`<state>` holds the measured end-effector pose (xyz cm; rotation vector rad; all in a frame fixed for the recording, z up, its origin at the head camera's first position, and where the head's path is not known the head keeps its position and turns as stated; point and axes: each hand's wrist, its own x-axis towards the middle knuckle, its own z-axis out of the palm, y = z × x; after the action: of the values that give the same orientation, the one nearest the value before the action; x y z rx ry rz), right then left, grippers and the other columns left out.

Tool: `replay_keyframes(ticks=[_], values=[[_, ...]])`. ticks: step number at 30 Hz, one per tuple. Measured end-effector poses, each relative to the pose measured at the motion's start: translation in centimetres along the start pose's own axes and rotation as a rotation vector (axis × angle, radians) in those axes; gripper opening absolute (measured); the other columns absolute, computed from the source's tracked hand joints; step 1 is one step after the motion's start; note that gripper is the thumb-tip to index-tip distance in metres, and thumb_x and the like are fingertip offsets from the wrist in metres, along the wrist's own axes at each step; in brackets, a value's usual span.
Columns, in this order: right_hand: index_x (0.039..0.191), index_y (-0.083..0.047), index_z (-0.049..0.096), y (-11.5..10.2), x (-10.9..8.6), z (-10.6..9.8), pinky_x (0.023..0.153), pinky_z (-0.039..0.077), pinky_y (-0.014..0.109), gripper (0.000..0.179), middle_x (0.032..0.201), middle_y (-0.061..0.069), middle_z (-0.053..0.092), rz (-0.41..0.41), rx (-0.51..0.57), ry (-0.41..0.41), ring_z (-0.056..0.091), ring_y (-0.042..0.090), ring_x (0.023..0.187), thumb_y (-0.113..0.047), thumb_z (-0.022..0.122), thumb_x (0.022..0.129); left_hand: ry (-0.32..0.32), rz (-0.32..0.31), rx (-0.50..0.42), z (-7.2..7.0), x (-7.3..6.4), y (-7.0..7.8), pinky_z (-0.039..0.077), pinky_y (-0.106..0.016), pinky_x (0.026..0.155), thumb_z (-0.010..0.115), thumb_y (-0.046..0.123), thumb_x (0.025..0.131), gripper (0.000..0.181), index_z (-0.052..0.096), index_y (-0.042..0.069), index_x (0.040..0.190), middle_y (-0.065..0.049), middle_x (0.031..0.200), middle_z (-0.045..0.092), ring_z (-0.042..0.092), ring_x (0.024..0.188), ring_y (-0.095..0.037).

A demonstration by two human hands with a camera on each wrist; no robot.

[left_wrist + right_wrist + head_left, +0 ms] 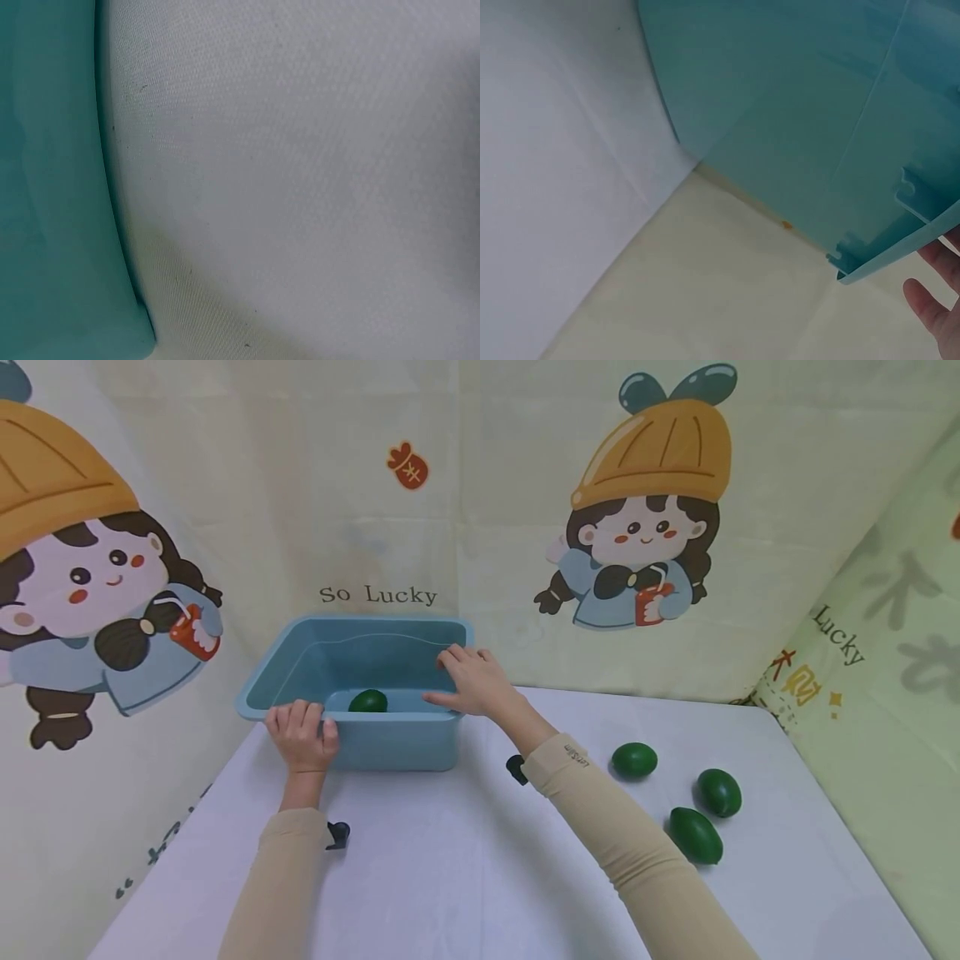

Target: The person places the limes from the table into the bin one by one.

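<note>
A light blue plastic bin (390,743) stands at the back left of the white table. My left hand (302,739) grips its front rim near the left corner, fingers hooked over the edge and thumb outside. At the right end, my right hand (476,681) reaches over the rim, its fingers spread and thumb apart. One dark green lime (369,701) lies on the bin floor between the hands. From the right wrist, the thumb (925,304) shows close to the bin's ribbed rim (900,251). The left wrist view has only the bin wall (52,187) and no hand.
Three more limes lie right of my right forearm: one nearer the back (634,761), one farther right (718,792) and one in front (696,836). A printed cloth wall (495,552) rises right behind the bin.
</note>
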<state>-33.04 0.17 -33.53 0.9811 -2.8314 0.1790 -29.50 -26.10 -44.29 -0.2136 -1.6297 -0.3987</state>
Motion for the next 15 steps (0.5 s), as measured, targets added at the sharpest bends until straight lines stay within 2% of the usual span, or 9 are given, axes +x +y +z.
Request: replay_keyframes(ticks=[9,15], values=[[0.121,-0.015,0.049,0.37,-0.33,0.06,0.097,0.03,0.042,0.056,0.117,0.001,0.048,0.014,0.046,0.005,0.045,0.02,0.111,-0.056,0.05,0.083,0.013,0.013,-0.008,0.06,0.16,-0.02,0.027,-0.051,0.073,0.036,0.038,0.084,0.048,0.052,-0.004,0.067,-0.02,0.066,0.048,0.04,0.066,-0.037],[0.125,-0.015,0.047,0.61,-0.78,-0.15,0.099,0.029,0.042,0.057,0.122,0.001,0.048,0.023,0.059,0.021,0.044,0.019,0.115,-0.054,0.051,0.084,-0.01,0.005,-0.007,0.05,0.27,-0.09,0.027,-0.051,0.074,0.037,0.035,0.081,0.044,0.053,-0.004,0.068,-0.02,0.067,0.049,0.04,0.068,-0.037]])
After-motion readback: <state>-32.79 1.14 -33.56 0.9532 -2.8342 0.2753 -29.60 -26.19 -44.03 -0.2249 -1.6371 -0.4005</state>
